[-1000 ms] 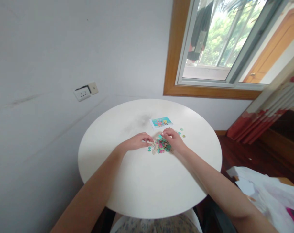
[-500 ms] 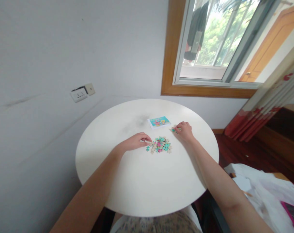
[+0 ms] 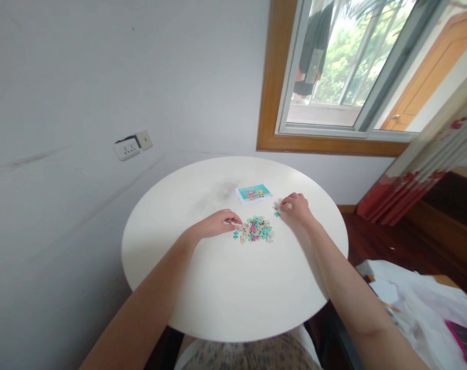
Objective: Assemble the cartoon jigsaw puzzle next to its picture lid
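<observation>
A loose heap of small jigsaw puzzle pieces [image 3: 259, 229], teal, pink and pale beige, lies mid-table. At its left edge is my left hand [image 3: 218, 224], thumb and fingertips drawn together; what is between them, if anything, is too small to make out. One teal puzzle piece [image 3: 236, 235] lies just below those fingertips. My right hand [image 3: 297, 207] pinches a puzzle piece over a smaller group of pieces to the right of the heap, and its fingers partly hide that group. A teal puzzle piece [image 3: 277, 214] shows beside the fingertips.
Behind the heap lies a teal picture card or booklet [image 3: 253, 193] with cartoon figures. The round white table [image 3: 218, 288] meets the wall at the back. A wall socket [image 3: 126, 148] is at left, a wood-framed window at right. White plastic bags [image 3: 418, 303] lie at lower right.
My right hand has shifted slightly to the right at the small group, whose visible pieces now lie differently. My left hand stays at the heap's left edge.
</observation>
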Motion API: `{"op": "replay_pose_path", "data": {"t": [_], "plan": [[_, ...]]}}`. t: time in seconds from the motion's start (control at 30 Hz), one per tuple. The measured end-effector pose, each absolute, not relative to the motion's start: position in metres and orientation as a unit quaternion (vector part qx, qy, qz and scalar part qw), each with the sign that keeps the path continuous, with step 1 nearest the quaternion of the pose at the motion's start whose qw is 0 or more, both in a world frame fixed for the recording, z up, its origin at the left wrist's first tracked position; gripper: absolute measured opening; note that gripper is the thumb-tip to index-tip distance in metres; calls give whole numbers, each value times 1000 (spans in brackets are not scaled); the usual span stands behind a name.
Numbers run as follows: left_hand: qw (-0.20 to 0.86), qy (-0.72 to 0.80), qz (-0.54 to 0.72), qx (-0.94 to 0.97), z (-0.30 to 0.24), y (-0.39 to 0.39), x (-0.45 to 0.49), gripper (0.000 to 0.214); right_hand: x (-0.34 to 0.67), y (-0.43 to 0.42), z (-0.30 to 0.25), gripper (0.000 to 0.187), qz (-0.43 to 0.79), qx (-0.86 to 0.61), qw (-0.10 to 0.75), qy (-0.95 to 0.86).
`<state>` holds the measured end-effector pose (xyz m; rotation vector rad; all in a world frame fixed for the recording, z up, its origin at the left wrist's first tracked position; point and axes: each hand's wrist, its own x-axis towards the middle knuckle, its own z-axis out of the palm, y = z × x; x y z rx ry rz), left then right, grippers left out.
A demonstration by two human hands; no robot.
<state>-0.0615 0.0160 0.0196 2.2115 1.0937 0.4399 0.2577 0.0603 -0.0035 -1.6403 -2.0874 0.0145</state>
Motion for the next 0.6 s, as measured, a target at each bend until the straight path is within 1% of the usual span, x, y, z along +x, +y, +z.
{"op": "replay_pose_path", "data": {"t": [0.1, 0.2, 0.4, 0.6], "plan": [[309, 419, 168, 837, 20, 15, -61, 32, 253, 58, 0, 20, 89, -534, 279, -794], [311, 420, 170, 836, 19, 15, -61, 33, 243, 47, 7, 20, 209, -468, 278, -812], [316, 401, 172, 842, 15, 18, -63, 32, 230, 23, 25, 22, 296, -430, 192, -831], [296, 399, 170, 851, 11, 22, -64, 31, 234, 23, 23, 20, 351, -435, 156, -814]]}}
